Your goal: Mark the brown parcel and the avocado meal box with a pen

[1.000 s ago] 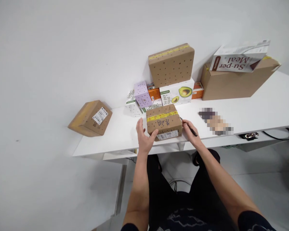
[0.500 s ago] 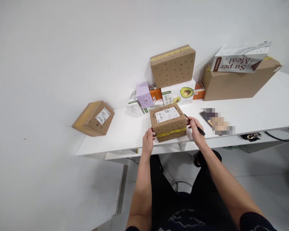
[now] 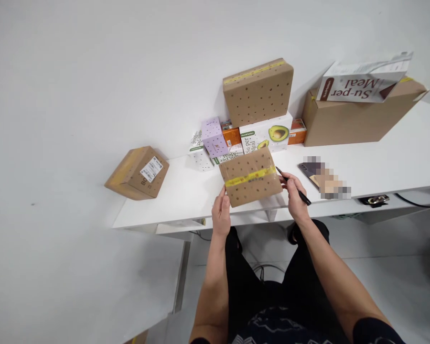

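Head view: brown dotted cardboard box (image 3: 251, 193), yellow tape across its visible face, at the table's (image 3: 186, 193) front edge. Left hand (image 3: 221, 212) grips its left side; right hand (image 3: 295, 198) holds a black pen (image 3: 303, 197). Avocado-printed white carton (image 3: 253, 138), back edge: "Su-per Meal", partly covered. Left-edge carton (image 3: 138, 174): "BO", label illegible. Phone (image 3: 308, 173) near front edge partly pixelated.

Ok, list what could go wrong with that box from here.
1. The taped box is tilted over the table's front edge, between the left hand and right hand; it might slip and drop.
2. The right hand also holds a black pen, one end near the box's side, so it could leave a stray mark if uncapped.
3. The phone lies beside that hand, near the edge; a sideways swing may knock it.
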